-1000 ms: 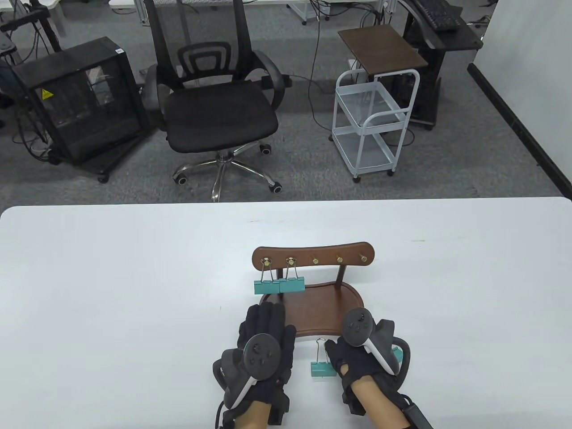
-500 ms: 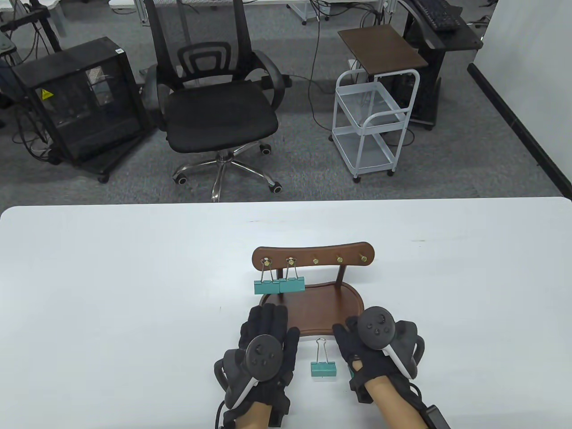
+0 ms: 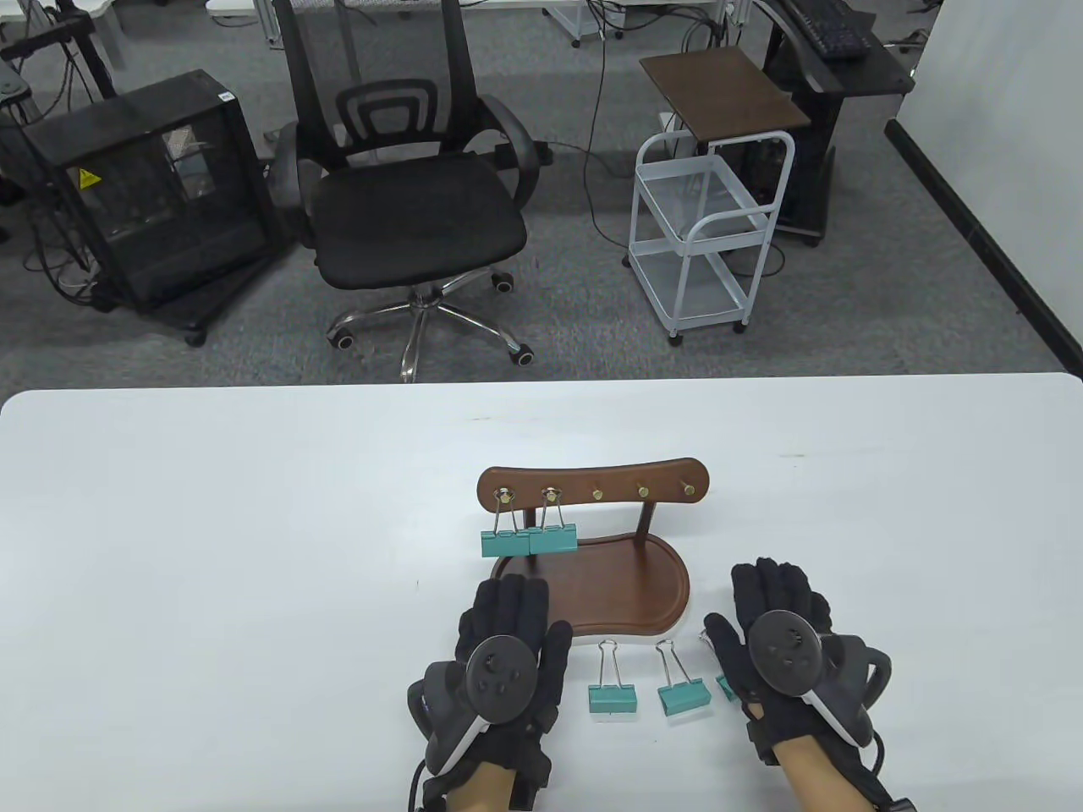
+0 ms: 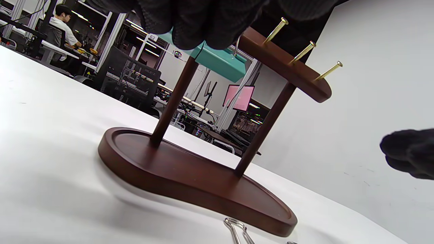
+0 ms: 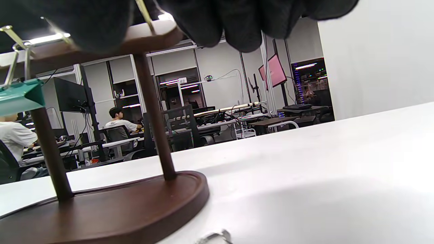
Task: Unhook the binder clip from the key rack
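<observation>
The brown wooden key rack (image 3: 592,484) stands mid-table on its base (image 3: 630,592). Two teal binder clips (image 3: 505,541) (image 3: 553,538) hang from its two leftmost hooks; the other three hooks are bare. Two teal clips (image 3: 612,699) (image 3: 684,695) lie on the table in front of the base, and a third (image 3: 726,685) shows partly under my right thumb. My left hand (image 3: 508,622) lies flat, open and empty, fingers at the base's front left edge. My right hand (image 3: 774,605) lies open and empty, right of the base. A hanging clip (image 4: 217,61) shows in the left wrist view.
The white table (image 3: 211,550) stretches wide to both sides and behind the rack. Beyond its far edge stand an office chair (image 3: 406,203), a white cart (image 3: 711,228) and a black cabinet (image 3: 152,194). A clip's wire handle (image 5: 213,237) shows at the right wrist view's bottom.
My right hand has moved right, away from the front of the base, and has opened flat. Two more clips now show on the table where it was. My left hand has not moved.
</observation>
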Demonstrator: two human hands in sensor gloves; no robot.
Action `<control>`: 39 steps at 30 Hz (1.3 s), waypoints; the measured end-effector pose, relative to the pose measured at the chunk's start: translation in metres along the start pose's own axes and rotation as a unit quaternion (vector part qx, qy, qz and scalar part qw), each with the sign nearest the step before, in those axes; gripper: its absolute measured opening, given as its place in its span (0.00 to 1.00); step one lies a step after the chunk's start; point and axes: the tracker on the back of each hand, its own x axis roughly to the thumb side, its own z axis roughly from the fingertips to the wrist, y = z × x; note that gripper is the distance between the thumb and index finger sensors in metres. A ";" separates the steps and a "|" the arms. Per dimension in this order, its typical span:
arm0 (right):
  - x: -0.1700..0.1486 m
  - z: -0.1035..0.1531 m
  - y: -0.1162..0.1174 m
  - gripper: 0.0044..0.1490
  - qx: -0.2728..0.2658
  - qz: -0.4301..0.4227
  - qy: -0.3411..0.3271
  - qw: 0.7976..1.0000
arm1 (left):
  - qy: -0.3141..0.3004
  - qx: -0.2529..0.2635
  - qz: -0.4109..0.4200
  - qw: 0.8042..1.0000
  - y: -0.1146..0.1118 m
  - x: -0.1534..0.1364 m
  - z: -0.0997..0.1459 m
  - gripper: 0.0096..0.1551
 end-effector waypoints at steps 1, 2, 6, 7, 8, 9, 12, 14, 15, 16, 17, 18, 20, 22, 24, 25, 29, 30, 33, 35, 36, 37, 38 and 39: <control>-0.004 0.001 0.002 0.41 0.007 -0.002 -0.003 1.000 | 0.000 0.000 0.000 1.000 0.000 0.000 0.000 0.39; -0.009 0.003 0.004 0.41 0.009 0.000 -0.001 1.000 | 0.001 0.000 -0.001 1.000 0.000 0.000 0.000 0.39; -0.022 0.007 0.009 0.41 0.008 -0.005 0.003 1.000 | 0.000 0.000 -0.002 1.000 0.000 0.000 0.001 0.38; -0.024 0.007 0.010 0.40 0.000 -0.013 0.004 1.000 | 0.000 0.000 -0.003 1.000 0.000 0.000 0.001 0.38; -0.026 0.008 0.011 0.40 -0.005 -0.017 0.002 1.000 | -0.001 0.000 -0.004 1.000 -0.001 0.001 0.001 0.38; -0.027 0.008 0.012 0.40 -0.009 -0.018 0.002 1.000 | -0.001 0.000 -0.005 1.000 -0.001 0.001 0.001 0.38; -0.027 0.008 0.015 0.39 -0.012 -0.018 -0.001 1.000 | -0.002 0.001 -0.005 1.000 -0.001 0.001 0.001 0.38; -0.025 0.007 0.016 0.38 -0.014 -0.029 -0.007 0.999 | 0.001 0.004 0.000 1.000 0.000 0.000 0.001 0.38; -0.024 0.007 0.017 0.38 -0.019 -0.034 -0.012 0.999 | 0.003 0.006 0.006 1.000 0.000 -0.001 0.001 0.38; -0.022 0.007 0.017 0.38 -0.021 -0.034 -0.016 0.999 | 0.004 0.008 0.010 1.000 0.001 -0.001 0.001 0.38; -0.021 0.008 0.018 0.38 -0.021 -0.031 -0.022 0.999 | 0.005 0.011 0.015 1.000 0.002 -0.002 0.001 0.38; -0.020 0.008 0.018 0.38 -0.021 -0.030 -0.025 0.999 | 0.007 0.012 0.017 1.000 0.003 -0.002 0.001 0.37; -0.018 0.008 0.019 0.38 -0.018 -0.029 -0.027 0.999 | 0.011 0.019 0.028 0.999 0.005 -0.004 0.001 0.37; -0.019 0.008 0.019 0.38 -0.020 -0.032 -0.022 0.999 | 0.016 0.025 0.037 0.999 0.007 -0.006 0.001 0.37; -0.021 0.008 0.018 0.38 -0.023 -0.035 -0.017 0.999 | 0.024 0.039 0.050 0.998 0.010 -0.007 0.001 0.36; -0.021 0.008 0.018 0.38 -0.022 -0.036 -0.016 0.999 | 0.028 0.045 0.054 0.997 0.011 -0.008 0.001 0.36; -0.022 0.008 0.019 0.38 -0.021 -0.039 -0.013 0.999 | 0.052 0.077 0.088 0.992 0.019 -0.016 0.000 0.41; -0.022 0.007 0.019 0.38 -0.021 -0.039 -0.013 0.999 | 0.059 0.083 0.097 0.990 0.021 -0.019 -0.001 0.41; -0.021 0.007 0.020 0.38 -0.020 -0.042 -0.014 0.999 | 0.083 0.094 0.146 0.981 0.025 -0.030 -0.004 0.42; -0.021 0.007 0.020 0.38 -0.017 -0.043 -0.014 0.999 | 0.096 0.103 0.189 0.972 0.028 -0.038 -0.006 0.44; -0.021 0.006 0.020 0.38 -0.018 -0.043 -0.014 0.999 | 0.109 0.104 0.218 0.964 0.029 -0.043 -0.007 0.45; -0.021 0.007 0.020 0.38 -0.021 -0.041 -0.011 0.999 | 0.115 0.102 0.235 0.960 0.030 -0.046 -0.009 0.45; -0.022 0.006 0.021 0.38 -0.021 -0.036 -0.008 0.999 | 0.116 0.105 0.262 0.952 0.032 -0.050 -0.011 0.46; -0.023 0.006 0.021 0.38 -0.018 -0.037 -0.006 0.999 | 0.123 0.112 0.272 0.948 0.034 -0.055 -0.014 0.47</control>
